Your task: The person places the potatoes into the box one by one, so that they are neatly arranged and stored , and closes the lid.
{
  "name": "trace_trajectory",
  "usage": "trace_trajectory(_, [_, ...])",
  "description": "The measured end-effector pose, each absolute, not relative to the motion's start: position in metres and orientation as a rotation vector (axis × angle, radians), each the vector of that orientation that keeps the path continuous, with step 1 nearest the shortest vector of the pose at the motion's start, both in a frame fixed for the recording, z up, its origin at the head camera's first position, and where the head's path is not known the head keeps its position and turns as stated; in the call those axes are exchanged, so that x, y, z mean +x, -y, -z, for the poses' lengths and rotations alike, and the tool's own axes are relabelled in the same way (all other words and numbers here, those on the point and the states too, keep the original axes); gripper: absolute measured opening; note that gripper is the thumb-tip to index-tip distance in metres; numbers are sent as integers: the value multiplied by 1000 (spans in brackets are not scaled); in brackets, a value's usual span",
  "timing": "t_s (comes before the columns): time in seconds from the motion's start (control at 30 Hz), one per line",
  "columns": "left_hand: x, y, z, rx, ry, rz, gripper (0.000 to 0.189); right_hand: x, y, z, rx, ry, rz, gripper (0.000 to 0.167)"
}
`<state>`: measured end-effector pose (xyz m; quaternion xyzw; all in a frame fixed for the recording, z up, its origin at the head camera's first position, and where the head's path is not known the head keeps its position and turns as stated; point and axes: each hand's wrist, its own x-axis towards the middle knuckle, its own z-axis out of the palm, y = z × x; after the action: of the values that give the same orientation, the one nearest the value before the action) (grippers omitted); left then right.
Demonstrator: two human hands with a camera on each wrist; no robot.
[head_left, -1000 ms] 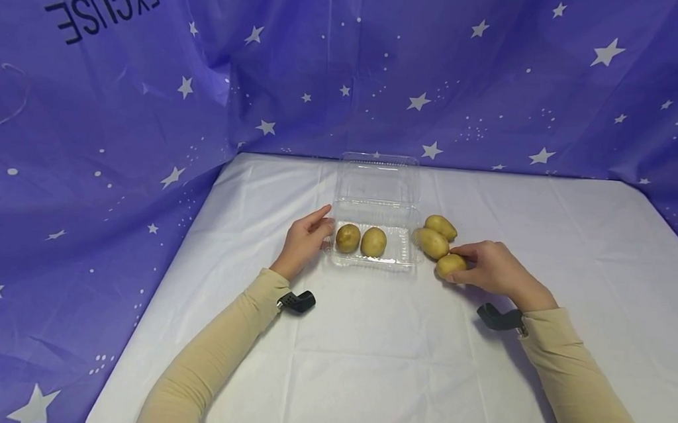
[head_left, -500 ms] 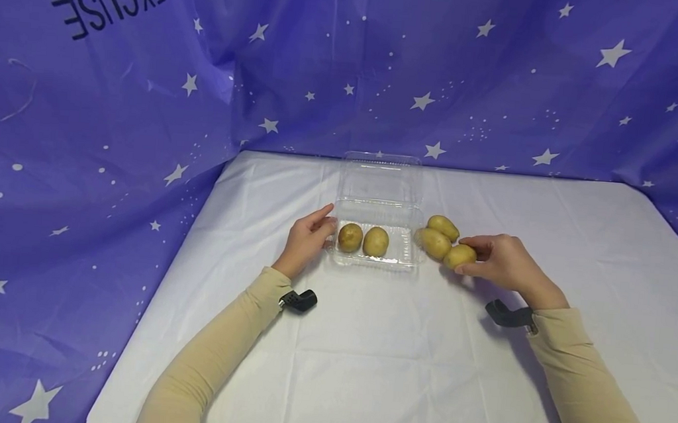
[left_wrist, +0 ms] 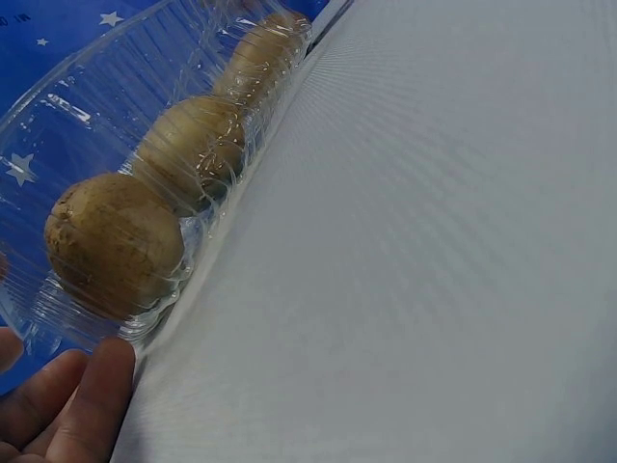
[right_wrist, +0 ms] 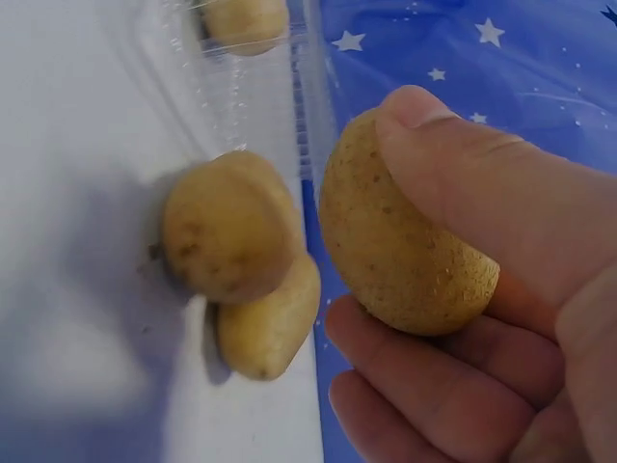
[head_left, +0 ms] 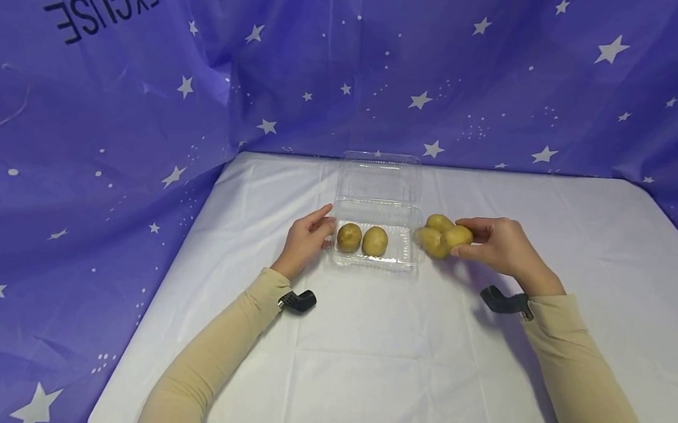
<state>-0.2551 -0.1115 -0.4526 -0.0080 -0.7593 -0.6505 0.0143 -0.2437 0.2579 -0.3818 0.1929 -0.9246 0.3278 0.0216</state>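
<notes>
My right hand point(head_left: 506, 251) pinches a yellow potato point(right_wrist: 400, 231) between thumb and fingers, raised off the table in the right wrist view. Two more potatoes point(head_left: 432, 242) lie together under and beside it, against the right side of a clear plastic clamshell container point(head_left: 399, 246). The container stands with its lid point(head_left: 380, 178) tipped back, and two potatoes point(head_left: 375, 241) sit side by side in its base. At its left wall rests my left hand point(head_left: 303, 242), index finger stretched out. Seen from the left wrist, fingertips point(left_wrist: 111, 371) touch the container's lower corner.
A white cloth point(head_left: 357, 359) covers the table. Behind it and to the left hangs a blue-purple sheet with white stars point(head_left: 303, 56). Black wrist-worn cameras point(head_left: 299, 300) stick out from both sleeves.
The right hand has lifted its potato from the table and carried it away from the body, close over the other two loose potatoes. The left hand and the container have stayed in place.
</notes>
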Motion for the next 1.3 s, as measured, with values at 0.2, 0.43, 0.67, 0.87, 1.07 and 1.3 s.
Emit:
trace_trajectory(0.2, [-255, 114, 454, 0, 2361, 2034, 51, -255, -238, 376, 629, 2815, -1031, 52])
trace_trajectory(0.43, [-257, 113, 453, 2, 2348, 2066, 51, -268, -209, 367, 677, 2815, -1017, 52])
trace_trajectory(0.67, [-257, 110, 450, 1, 2358, 2050, 51, -277, -188, 368, 703, 2806, -982, 50])
trace_trajectory(0.87, [-257, 110, 451, -4, 2360, 2033, 51, -283, -174, 371, 733, 2817, -928, 52])
trace_trajectory(1.07, [-257, 111, 453, -4, 2356, 2039, 51, -286, -166, 375, 781, 2827, -897, 54])
trace_trajectory(1.3, [-256, 111, 453, -10, 2348, 2050, 51, -288, -159, 381, 856, 2781, -851, 53])
